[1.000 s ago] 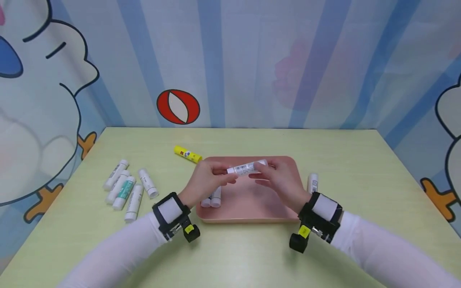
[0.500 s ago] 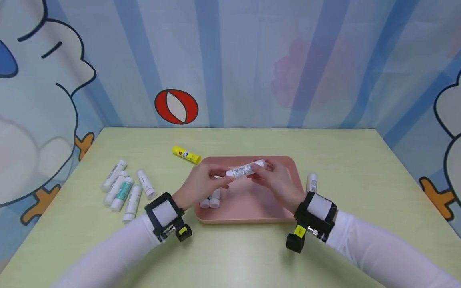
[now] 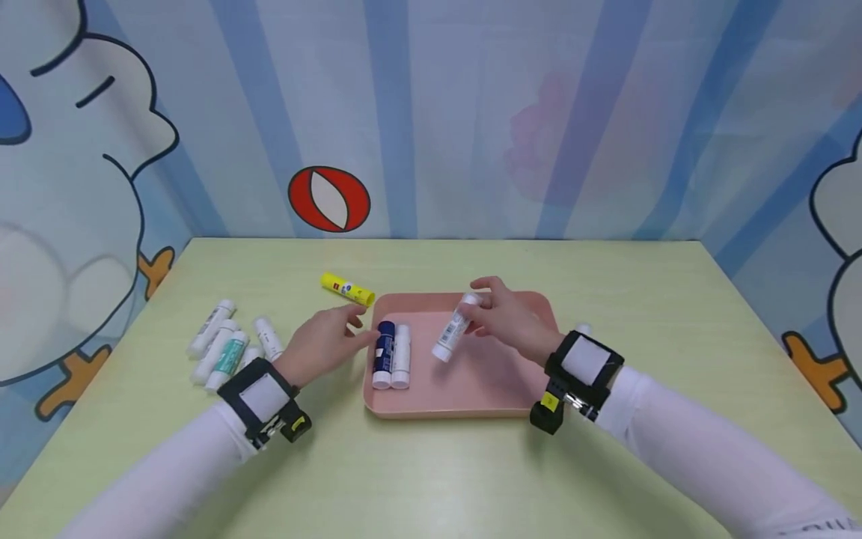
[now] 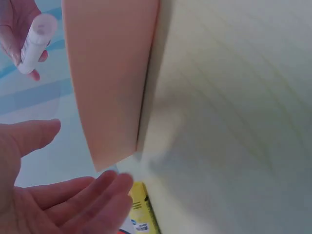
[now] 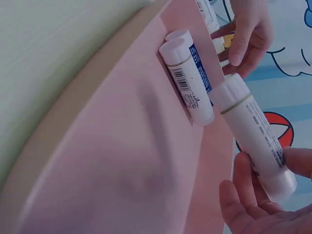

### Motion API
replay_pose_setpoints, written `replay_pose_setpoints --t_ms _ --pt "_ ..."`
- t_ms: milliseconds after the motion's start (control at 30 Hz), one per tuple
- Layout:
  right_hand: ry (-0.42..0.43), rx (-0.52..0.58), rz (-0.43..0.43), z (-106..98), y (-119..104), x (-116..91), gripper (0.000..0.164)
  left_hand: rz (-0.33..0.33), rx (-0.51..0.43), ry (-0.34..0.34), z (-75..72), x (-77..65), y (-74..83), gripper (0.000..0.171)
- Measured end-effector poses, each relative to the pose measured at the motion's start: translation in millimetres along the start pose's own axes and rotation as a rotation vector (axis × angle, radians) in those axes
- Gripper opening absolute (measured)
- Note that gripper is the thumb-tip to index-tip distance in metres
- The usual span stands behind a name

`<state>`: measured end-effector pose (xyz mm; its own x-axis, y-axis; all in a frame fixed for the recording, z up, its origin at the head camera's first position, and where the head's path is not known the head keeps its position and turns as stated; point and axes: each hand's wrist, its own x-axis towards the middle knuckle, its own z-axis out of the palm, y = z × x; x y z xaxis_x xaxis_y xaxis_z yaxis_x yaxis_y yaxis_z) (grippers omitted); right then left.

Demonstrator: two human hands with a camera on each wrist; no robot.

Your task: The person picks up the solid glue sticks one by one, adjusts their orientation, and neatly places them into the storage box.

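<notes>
My right hand (image 3: pixel 508 318) pinches a white glue stick (image 3: pixel 456 327) by its far end, holding it tilted above the pink tray (image 3: pixel 491 385). In the right wrist view the held glue stick (image 5: pixel 253 139) sits between thumb and fingers. Inside the tray, along its left wall, a dark blue glue stick (image 3: pixel 384 355) and a white glue stick (image 3: pixel 400 357) lie side by side. My left hand (image 3: pixel 326 340) hovers just left of the tray with nothing in it; in the left wrist view its fingers (image 4: pixel 73 204) are apart and fairly straight.
A yellow glue stick (image 3: pixel 347 289) lies behind the tray's left corner. Several white glue sticks (image 3: pixel 212 329), one with a green label (image 3: pixel 227 361), lie at the left of the table. Another white stick (image 3: pixel 584 329) is mostly hidden behind my right wrist.
My left hand has let go of the white glue stick and moved left, out of the tray. My right hand has turned the stick's free end down toward the tray.
</notes>
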<state>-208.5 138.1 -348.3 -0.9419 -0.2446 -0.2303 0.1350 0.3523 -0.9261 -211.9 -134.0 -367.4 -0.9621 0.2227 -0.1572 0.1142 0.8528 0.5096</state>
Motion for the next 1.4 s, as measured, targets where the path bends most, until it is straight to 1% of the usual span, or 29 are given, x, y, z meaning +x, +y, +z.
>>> replay_pose_setpoints --t_ms 67,133,233,300,400,533,700,800,933,1067,1200,1333,1400 --pt "-0.024 -0.046 0.026 1.8 -2.9 5.7 0.049 -0.049 -0.047 -0.053 0.9 2.4 -0.2 0.057" --pt "-0.059 -0.099 0.034 4.2 -5.4 11.6 0.043 -0.081 -0.109 -0.09 2.1 5.0 0.0 0.055" --pt "-0.115 -0.165 0.046 9.6 -8.0 21.0 0.039 -0.116 -0.19 -0.128 5.1 9.1 1.3 0.045" --pt "-0.149 -0.213 0.062 14.4 -9.8 25.9 0.038 -0.119 -0.216 -0.145 7.5 11.3 2.4 0.036" --pt "-0.169 -0.279 0.096 23.3 -13.1 29.8 0.038 -0.114 -0.221 -0.154 10.5 13.8 3.2 0.027" --pt "-0.161 -0.366 0.118 32.7 -15.5 33.6 0.036 -0.105 -0.219 -0.147 12.2 15.4 3.4 0.024" --pt "-0.147 -0.476 0.117 41.1 -12.9 43.6 0.035 -0.095 -0.212 -0.15 10.9 16.7 3.1 0.022" --pt "-0.155 -0.537 0.102 46.4 -10.5 50.1 0.028 -0.094 -0.209 -0.151 9.8 16.4 3.1 0.021" --pt "-0.17 -0.557 0.09 53.3 -9.7 54.2 0.022 -0.093 -0.209 -0.154 8.8 15.2 4.2 0.02" --pt "-0.167 -0.552 0.117 57.2 -11.1 53.1 0.02 -0.073 -0.183 -0.157 8.4 14.7 6.4 0.021" --pt "-0.16 -0.588 0.128 57.7 -11.4 53.1 0.019 -0.06 -0.167 -0.154 7.9 15.4 8.6 0.021" --pt "-0.152 -0.623 0.115 57.5 -9.4 55.9 0.019 -0.055 -0.169 -0.15 7.8 16.1 9.7 0.02" --pt "-0.152 -0.622 0.115 57.8 -7.8 57.4 0.019 -0.053 -0.168 -0.15 8.0 16.1 10.0 0.02"
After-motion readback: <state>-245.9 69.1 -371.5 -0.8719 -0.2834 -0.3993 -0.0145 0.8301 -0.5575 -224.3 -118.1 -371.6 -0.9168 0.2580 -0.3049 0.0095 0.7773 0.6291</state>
